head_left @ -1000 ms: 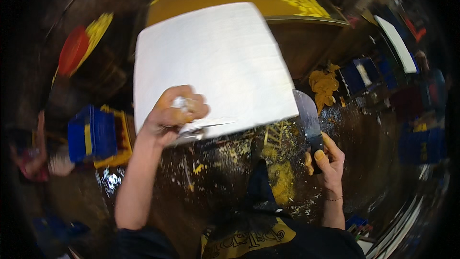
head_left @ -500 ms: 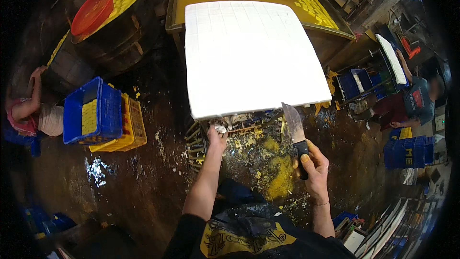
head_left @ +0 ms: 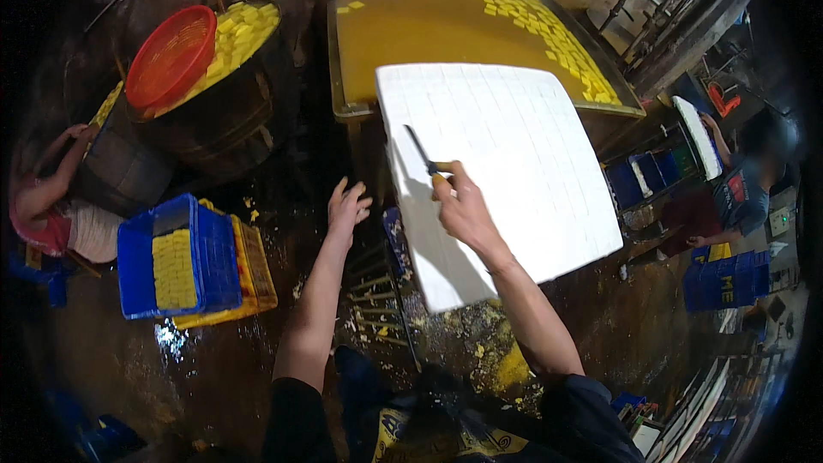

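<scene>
Knife in right hand over white slab, left hand free

Watching from the side: right hand [head_left: 463, 206] grips a dark-handled knife [head_left: 418, 146] above the left part of the white slab [head_left: 540, 189]. Its tip points to the slab's far-left corner; can't tell if the blade touches. Left hand [head_left: 347, 207] is empty, fingers spread, just off the slab's left edge.

Slab sits in front of the person, faint lines across its top, near side of a vat [head_left: 351, 109] of amber liquid with yellow blocks [head_left: 549, 26] bunched along its right side. Left: a red basket [head_left: 171, 56] on a barrel [head_left: 227, 137] of yellow blocks, and a blue crate [head_left: 219, 261] on a yellow crate [head_left: 260, 266]. One co-worker [head_left: 51, 210] far left, another [head_left: 744, 189] far right.
</scene>
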Demonstrator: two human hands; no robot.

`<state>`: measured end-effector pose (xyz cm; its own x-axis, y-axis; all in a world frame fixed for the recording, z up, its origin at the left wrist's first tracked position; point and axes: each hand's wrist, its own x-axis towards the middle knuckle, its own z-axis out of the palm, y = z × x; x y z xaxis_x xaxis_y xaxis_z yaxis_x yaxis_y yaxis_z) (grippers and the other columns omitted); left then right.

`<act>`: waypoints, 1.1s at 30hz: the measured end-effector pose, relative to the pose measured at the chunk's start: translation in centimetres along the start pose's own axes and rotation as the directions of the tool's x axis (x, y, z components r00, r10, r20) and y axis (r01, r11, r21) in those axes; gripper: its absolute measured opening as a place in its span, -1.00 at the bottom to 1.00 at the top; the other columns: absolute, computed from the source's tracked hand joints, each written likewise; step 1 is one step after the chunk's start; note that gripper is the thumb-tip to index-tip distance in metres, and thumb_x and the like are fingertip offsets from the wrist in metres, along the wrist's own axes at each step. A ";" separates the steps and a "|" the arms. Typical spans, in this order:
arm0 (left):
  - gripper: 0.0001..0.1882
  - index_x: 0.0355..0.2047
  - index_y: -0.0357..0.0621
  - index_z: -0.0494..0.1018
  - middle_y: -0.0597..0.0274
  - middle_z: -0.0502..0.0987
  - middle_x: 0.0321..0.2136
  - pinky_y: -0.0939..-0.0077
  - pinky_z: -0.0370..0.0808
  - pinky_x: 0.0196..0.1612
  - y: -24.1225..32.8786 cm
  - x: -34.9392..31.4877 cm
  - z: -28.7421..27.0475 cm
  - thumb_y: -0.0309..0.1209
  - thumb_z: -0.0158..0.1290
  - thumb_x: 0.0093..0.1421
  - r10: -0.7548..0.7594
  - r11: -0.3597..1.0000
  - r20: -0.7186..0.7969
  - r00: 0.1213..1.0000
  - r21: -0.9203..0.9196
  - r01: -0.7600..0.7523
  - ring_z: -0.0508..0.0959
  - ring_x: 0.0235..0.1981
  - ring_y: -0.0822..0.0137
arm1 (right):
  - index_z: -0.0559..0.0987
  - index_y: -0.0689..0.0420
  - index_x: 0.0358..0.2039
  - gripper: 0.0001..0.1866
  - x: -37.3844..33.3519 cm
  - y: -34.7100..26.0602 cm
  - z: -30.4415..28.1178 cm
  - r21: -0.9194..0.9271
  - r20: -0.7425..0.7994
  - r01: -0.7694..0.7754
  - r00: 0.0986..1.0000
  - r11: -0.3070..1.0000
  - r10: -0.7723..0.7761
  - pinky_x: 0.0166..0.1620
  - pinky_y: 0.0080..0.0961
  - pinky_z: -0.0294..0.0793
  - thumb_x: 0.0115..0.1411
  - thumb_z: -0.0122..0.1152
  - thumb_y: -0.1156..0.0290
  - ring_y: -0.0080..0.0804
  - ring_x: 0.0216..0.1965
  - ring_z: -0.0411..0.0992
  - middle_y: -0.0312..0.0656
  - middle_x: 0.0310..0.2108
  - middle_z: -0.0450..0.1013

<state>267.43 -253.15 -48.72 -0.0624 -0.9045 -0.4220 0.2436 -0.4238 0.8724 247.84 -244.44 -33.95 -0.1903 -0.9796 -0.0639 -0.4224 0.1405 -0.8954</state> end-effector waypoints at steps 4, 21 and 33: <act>-0.34 0.33 -0.15 0.11 0.18 0.52 -0.10 0.57 0.49 -0.26 6.7 9.0 1.4 -0.23 0.06 0.31 0.174 0.985 0.192 0.966 -0.041 -0.170 0.53 -0.24 0.43 | 0.30 0.32 -0.22 -0.79 10.5 -2.0 9.7 -0.371 -0.142 0.154 0.965 0.916 -0.220 -0.31 0.09 0.44 0.30 -0.05 0.40 0.30 -0.36 0.47 0.31 -0.51 0.46; -0.64 0.01 -0.27 0.48 -0.07 0.53 -0.06 0.36 0.40 0.08 9.4 23.3 6.5 -0.38 0.04 0.22 0.477 0.848 0.375 0.795 0.042 -0.528 0.51 0.01 0.10 | 0.27 0.27 -0.17 -0.79 20.5 -1.5 15.8 -0.641 -0.327 -0.103 0.933 0.761 -0.148 -0.36 0.13 0.44 0.28 -0.05 0.42 0.37 -0.40 0.44 0.34 -0.41 0.43; -0.72 -0.42 -0.33 0.50 0.14 0.47 -0.45 0.43 0.47 -0.39 5.5 12.1 4.0 -0.29 0.20 0.19 0.593 0.783 0.318 0.739 -0.016 -0.621 0.55 -0.41 0.30 | 0.32 0.28 -0.01 -0.69 2.0 -0.9 14.3 -0.611 -0.240 -0.112 0.969 0.784 -0.049 -0.45 -0.03 0.39 0.24 0.03 0.58 0.28 -0.43 0.44 0.26 -0.37 0.43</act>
<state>264.15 -266.60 -48.02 -0.2099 -0.9356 0.2840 0.2450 0.2309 0.9416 260.55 -248.55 -39.59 -0.3768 -0.9221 0.0881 -0.8514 0.3072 -0.4252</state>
